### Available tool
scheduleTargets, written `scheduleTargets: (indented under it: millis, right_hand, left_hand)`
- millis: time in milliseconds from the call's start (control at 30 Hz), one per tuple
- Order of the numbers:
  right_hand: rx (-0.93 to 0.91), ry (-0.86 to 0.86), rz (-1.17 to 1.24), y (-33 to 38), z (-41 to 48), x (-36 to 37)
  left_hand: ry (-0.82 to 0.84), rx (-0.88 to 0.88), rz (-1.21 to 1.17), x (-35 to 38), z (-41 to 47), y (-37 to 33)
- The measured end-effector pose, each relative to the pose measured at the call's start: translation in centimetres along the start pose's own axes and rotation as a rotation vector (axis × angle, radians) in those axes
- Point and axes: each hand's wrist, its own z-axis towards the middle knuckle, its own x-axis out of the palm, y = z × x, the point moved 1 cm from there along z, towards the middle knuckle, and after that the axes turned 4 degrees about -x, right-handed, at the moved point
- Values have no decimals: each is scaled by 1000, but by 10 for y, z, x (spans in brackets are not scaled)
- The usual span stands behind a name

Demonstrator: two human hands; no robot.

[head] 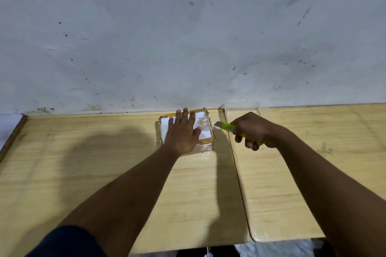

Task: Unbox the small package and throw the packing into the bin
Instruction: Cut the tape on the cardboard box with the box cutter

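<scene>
Head view, left hand: the left hand (183,131) lies flat with fingers spread, palm down on top of the package, pinching nothing.
Head view, package: the small package (203,129) sits under that palm at the far edge of the bench, right up by the wall; cardboard edges, a white label and shiny clear tape show around the fingers.
Head view, right hand: the right hand (253,131) is curled in a fist around a yellow-green box cutter (227,127), just beside the package's right side.
Head view, cutter tip: it points left at the taped right edge of the package; whether it touches is too blurred to tell.
Head view, bench: the pale wooden bench (83,162) carries the package; a second bench top (313,173) butts against it under the right hand, a seam between them.
Head view, surroundings: a scuffed grey-white wall (188,37) rises just past the fingertips; a dark sleeve (69,242) shows at the near left.
Head view, in the way: the left hand covers most of the package top.
</scene>
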Motion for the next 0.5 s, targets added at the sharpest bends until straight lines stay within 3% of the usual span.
scheduleTargets:
  millis: [200, 267, 367, 500]
  right_hand:
    - [21, -37, 149, -29, 6, 3]
    - [26, -17, 175, -38, 6, 10]
    - [18, -5, 199, -49, 5, 17]
    - [-13, -47, 280, -54, 7, 21]
  left_hand:
    - [-85, 447, 114, -13, 6, 42]
    - [-137, 495, 106, -7, 7, 49]
    - [-254, 339, -22, 5, -3, 46]
    - [-352, -263, -165, 16, -27, 4]
